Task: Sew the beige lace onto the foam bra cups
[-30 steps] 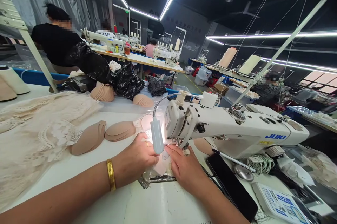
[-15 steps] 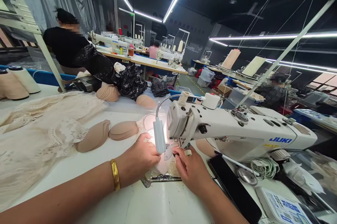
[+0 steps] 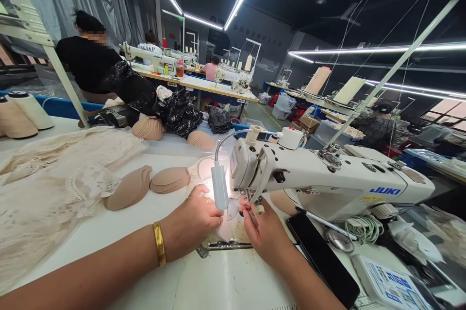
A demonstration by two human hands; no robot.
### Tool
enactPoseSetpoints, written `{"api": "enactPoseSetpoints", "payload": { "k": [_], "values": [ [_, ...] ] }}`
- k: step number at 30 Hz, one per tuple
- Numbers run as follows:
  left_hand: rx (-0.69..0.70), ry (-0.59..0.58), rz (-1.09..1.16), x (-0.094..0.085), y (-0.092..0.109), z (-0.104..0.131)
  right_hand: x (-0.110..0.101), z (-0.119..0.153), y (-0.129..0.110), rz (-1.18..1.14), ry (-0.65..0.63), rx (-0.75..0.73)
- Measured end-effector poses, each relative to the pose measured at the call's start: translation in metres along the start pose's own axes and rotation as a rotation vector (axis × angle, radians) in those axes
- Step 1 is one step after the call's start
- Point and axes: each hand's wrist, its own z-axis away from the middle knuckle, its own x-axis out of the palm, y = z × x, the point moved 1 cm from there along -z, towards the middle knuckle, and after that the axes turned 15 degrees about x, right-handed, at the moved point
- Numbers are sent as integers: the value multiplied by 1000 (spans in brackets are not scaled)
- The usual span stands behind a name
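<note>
At the white sewing machine [image 3: 276, 164], my left hand [image 3: 198, 210] curls over a pale bra piece [image 3: 224, 232], gripping it beneath the lamp. The grey lamp head [image 3: 219, 188] hides some of its fingertips. My right hand [image 3: 265, 232] is beside the presser foot, thumb and fingers pinched together; what lies between them is too small to make out. Under the lamp's glare, a lace-edged bra cup [image 3: 206, 168] extends behind my left hand. Stacked beige bra cups [image 3: 171, 180] lie to its left, near another folded stack [image 3: 128, 187].
Cream lace fabric [image 3: 61, 179] covers the table's left side. A black phone [image 3: 322, 259], a coiled cable [image 3: 364, 228] and a white-and-blue box [image 3: 388, 281] lie to the right. Thread cones [image 3: 31, 110] stand at far left. Co-workers sit at machines beyond.
The right fingers have shifted slightly beside the presser foot. My left hand stays nearly still on the bra piece. The whole view has moved a little.
</note>
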Motion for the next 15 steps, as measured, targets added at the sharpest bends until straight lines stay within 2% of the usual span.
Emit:
{"api": "enactPoseSetpoints", "payload": {
  "k": [9,13,15],
  "values": [
    [10,33,5,3,-2,1,-2,0,-3,-1,-9,-10],
    [-12,-21,-19,1,-4,0,-5,0,-4,23,-33,-8],
    [-34,-30,-37,-1,-1,0,-8,1,-5,47,-89,-11]
  ]
}}
